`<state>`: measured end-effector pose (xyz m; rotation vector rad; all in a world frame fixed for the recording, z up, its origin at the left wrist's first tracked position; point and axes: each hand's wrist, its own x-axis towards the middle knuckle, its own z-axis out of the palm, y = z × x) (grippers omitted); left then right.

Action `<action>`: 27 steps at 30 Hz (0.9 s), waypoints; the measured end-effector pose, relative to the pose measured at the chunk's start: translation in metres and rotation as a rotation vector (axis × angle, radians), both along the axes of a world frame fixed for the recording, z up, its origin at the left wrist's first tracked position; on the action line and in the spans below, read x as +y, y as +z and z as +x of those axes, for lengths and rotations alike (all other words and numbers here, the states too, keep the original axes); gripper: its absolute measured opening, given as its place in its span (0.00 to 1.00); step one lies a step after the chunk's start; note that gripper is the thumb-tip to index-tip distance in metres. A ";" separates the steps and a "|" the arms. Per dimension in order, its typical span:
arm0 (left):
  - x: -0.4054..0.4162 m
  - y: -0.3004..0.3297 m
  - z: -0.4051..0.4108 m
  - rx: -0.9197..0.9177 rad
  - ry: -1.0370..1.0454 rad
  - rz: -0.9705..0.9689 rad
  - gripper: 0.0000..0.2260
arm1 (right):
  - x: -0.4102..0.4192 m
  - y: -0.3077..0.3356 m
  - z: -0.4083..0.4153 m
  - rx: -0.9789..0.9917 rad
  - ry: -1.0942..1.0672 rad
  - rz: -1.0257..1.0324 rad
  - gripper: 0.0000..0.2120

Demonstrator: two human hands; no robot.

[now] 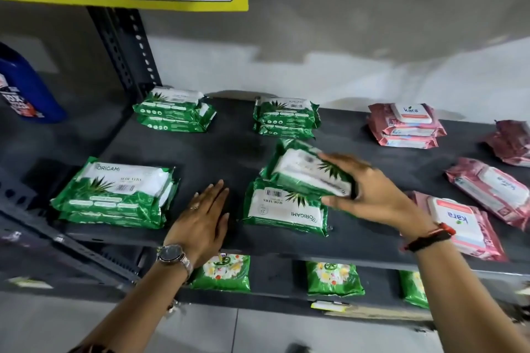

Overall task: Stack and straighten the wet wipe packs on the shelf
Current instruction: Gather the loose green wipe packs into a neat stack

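Origami stacks (114,195) left of Kara packs (407,123)

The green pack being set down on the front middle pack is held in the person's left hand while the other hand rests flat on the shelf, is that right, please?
Not quite: the head view shows the right hand holding the tilted green pack over the front middle pack. The left hand is the one resting flat on the shelf.

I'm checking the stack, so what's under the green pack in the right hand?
Under the tilted green pack gripped by the right hand lies another green Origami pack, flat on the shelf. Its far end is covered, so contact there is unclear.
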<state>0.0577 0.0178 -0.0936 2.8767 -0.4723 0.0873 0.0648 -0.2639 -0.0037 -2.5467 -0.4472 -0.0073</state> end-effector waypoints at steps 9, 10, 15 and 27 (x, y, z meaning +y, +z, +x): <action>-0.002 0.001 -0.002 -0.012 -0.022 -0.005 0.26 | 0.018 -0.022 -0.002 0.208 0.138 -0.105 0.39; -0.003 0.000 -0.003 -0.026 -0.004 -0.042 0.26 | 0.017 -0.020 -0.001 0.248 0.146 -0.102 0.41; -0.043 0.018 -0.034 -0.029 0.366 -0.885 0.21 | 0.015 -0.009 0.014 0.340 -0.003 0.198 0.28; -0.109 0.040 -0.006 0.491 0.731 -1.528 0.25 | 0.022 -0.026 0.003 0.427 -0.157 0.180 0.20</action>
